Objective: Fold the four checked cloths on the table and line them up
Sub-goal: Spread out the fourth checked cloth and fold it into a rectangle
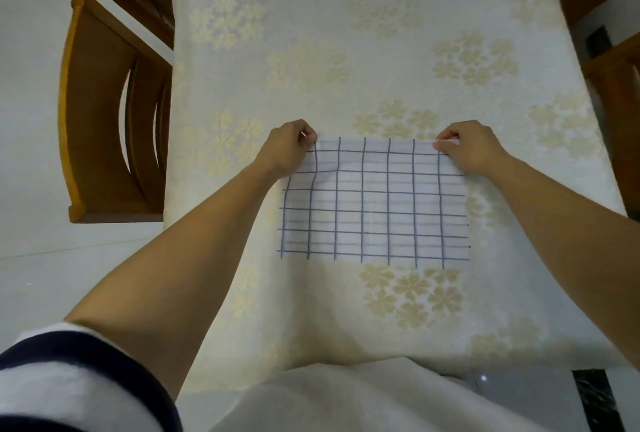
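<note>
Nearest the camera, a white sleeve with a dark navy cuff band point(79, 379) covers the upper left arm; both forearms are bare and reach forward over the table.

The table is covered by a cream tablecloth with pale yellow flower clusters point(346, 51). One white cloth checked with dark blue grid lines point(374, 210) lies on it in front of the person. It is rectangular, with its near edge flat on the tablecloth. Fainter lines show between the dark horizontal ones.

The left hand point(289, 147) has its fingers curled and pinches the cloth's far left corner. The right hand point(467, 149) is likewise curled and pinches the far right corner.

Beyond, a brown wooden chair with a slatted back point(100, 113) stands against the table's left side. Part of another wooden chair point(616, 85) shows at the right.
</note>
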Motion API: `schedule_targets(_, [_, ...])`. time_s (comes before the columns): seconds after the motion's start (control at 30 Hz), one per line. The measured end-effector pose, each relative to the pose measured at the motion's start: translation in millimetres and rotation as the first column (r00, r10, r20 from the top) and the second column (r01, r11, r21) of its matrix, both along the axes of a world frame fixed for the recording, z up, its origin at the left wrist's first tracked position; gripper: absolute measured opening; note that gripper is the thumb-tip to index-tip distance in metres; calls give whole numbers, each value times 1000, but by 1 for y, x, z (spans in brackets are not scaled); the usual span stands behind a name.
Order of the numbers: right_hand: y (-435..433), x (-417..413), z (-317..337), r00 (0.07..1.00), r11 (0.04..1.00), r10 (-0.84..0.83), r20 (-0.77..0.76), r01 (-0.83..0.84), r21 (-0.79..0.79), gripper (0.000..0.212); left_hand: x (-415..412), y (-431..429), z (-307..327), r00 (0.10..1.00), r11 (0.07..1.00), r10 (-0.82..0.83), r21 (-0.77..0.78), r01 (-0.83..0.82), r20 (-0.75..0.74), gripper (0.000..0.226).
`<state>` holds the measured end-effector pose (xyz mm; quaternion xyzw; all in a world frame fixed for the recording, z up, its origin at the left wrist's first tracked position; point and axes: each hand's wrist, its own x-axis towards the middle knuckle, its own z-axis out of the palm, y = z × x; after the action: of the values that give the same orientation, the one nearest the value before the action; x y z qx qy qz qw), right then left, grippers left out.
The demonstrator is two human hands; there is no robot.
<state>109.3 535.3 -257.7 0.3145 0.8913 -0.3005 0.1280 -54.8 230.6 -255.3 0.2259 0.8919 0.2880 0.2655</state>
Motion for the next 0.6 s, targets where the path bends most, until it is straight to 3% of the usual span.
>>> schedule_targets(0.27, [-4, -19, -12, 980, 991, -125, -155, 130, 25, 15, -8, -24, -20, 976, 976, 217, -5, -217, -36, 8])
schedule_targets(0.43, [-2, -17, -23, 975, 967, -182, -127, 201, 154, 7, -5, -30, -25, 975, 980, 183, -55, -191, -124, 12])
schedule_targets(0.53, [-15, -13, -22, 968, 903, -206, -144, 244, 353, 34, 6, -30, -27, 872, 960, 34, -226, -164, -489, 31])
schedule_targets(0.6, [-41, -10, -18, 977, 881, -51, -208, 143, 451, 48, 28, -17, -25, 781, 978, -75, -198, -63, -620, 48])
